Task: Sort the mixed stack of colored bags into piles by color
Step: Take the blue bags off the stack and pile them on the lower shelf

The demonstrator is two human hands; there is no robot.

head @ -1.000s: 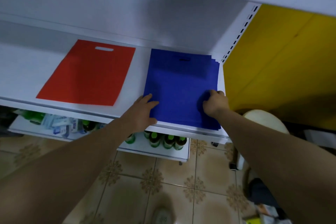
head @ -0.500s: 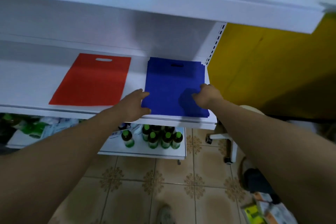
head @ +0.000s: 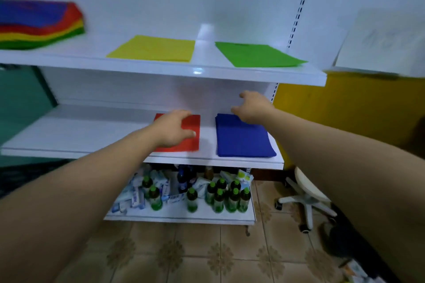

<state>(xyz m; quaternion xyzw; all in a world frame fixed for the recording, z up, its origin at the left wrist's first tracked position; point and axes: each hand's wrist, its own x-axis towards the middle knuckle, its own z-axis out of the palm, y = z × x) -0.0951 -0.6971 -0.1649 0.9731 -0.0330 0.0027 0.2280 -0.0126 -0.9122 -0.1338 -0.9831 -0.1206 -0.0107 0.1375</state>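
Bags, by position. Middle shelf [head: 69, 131]: one red bag [head: 192, 122] lying flat, my left hand [head: 174, 130] over it, fingers loosely curled, gripping nothing; whether it touches the bag I cannot tell. Just beside it, blue pile [head: 243, 140], my right hand [head: 251, 108] above its far edge, fingers relaxed and spread, empty. Upper shelf [head: 207, 71]: yellow bag [head: 154, 48], green bag [head: 257, 55], and far left, the mixed stack [head: 39, 25].

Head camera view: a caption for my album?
Sorting bags by colour: left hand over red bag, right hand over blue pile; yellow bag, green bag, mixed stack on upper shelf.
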